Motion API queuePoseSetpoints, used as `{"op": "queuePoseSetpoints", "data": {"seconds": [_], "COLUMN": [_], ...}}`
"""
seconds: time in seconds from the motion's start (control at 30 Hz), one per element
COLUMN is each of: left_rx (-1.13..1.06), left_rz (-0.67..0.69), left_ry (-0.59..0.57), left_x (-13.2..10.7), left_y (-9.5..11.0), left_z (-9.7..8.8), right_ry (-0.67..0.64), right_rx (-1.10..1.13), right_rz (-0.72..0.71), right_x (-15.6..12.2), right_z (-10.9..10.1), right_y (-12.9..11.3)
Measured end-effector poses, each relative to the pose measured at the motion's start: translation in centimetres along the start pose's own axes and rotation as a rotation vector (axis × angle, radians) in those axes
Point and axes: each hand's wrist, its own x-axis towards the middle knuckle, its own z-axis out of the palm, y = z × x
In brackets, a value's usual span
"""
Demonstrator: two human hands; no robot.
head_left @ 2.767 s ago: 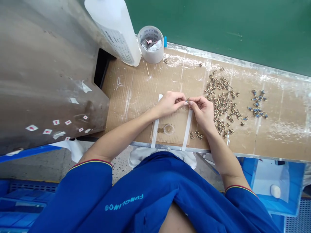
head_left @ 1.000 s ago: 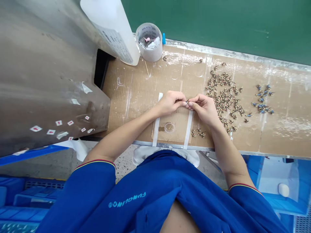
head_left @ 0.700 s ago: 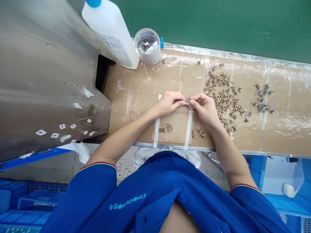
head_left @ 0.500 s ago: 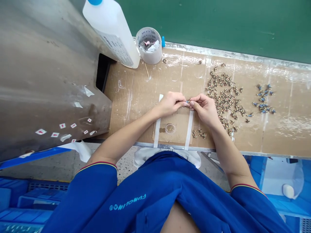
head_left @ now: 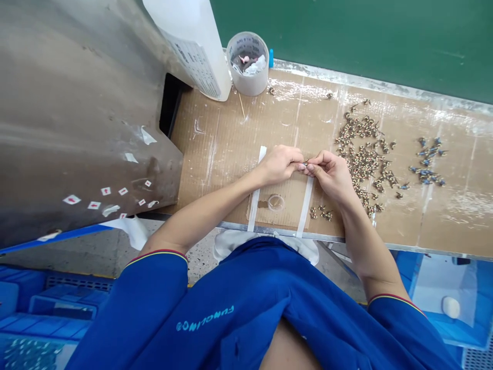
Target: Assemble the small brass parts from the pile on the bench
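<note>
My left hand [head_left: 283, 163] and my right hand [head_left: 330, 172] meet over the cardboard, fingertips pinched together. Between them is a small metal part [head_left: 306, 164], mostly covered by the fingers; its exact kind is too small to make out. Right of my right hand spreads a pile of small brass-coloured metal parts [head_left: 365, 159]. Farther right lies a group of similar parts with blue on them [head_left: 428, 159]. Below my hands sits a small round clear dish [head_left: 276, 203], and a few brass-coloured parts [head_left: 321, 213] rest to its right.
A white plastic bottle [head_left: 196, 51] and a tape-roll core holding scraps [head_left: 250, 77] stand at the back left, a thin stick [head_left: 242, 105] near them. White tape strips [head_left: 305, 206] cross the cardboard [head_left: 215, 154]. A metal panel [head_left: 96, 128] rises at the left.
The whole view has shifted slightly. My hands stay together at about the same spot on the cardboard, and blue on the held part shows less than before.
</note>
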Motion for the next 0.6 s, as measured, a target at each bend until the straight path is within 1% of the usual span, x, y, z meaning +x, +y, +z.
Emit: {"op": "queuePoseSetpoints", "data": {"seconds": [0.1, 0.3, 0.4, 0.47, 0.53, 0.6], "left_rx": [0.015, 0.026, 0.013, -0.001, -0.024, -0.025], "left_rz": [0.004, -0.013, -0.018, -0.037, -0.088, -0.171], "left_ry": [-0.012, -0.030, -0.059, -0.075, -0.085, -0.050], "left_x": [0.1, -0.1, 0.2, 0.6, 0.6, -0.5], "left_y": [0.0, 0.0, 0.0, 0.3, 1.2, 3.4], "left_z": [0.0, -0.1, -0.4, -0.9, -1.8, -3.2], "right_ry": [-0.002, 0.014, -0.007, -0.033, -0.069, -0.090], "right_rx": [0.005, 0.018, 0.053, 0.078, 0.100, 0.122], "right_rz": [0.012, -0.018, -0.019, -0.012, -0.011, -0.016], "right_x": [-0.1, -0.1, 0.1, 0.3, 0.3, 0.2], "right_z": [0.1, 0.3, 0.1, 0.1, 0.2, 0.1], "right_y": [0.1, 0.3, 0.4, 0.4, 0.2, -0.3]}}
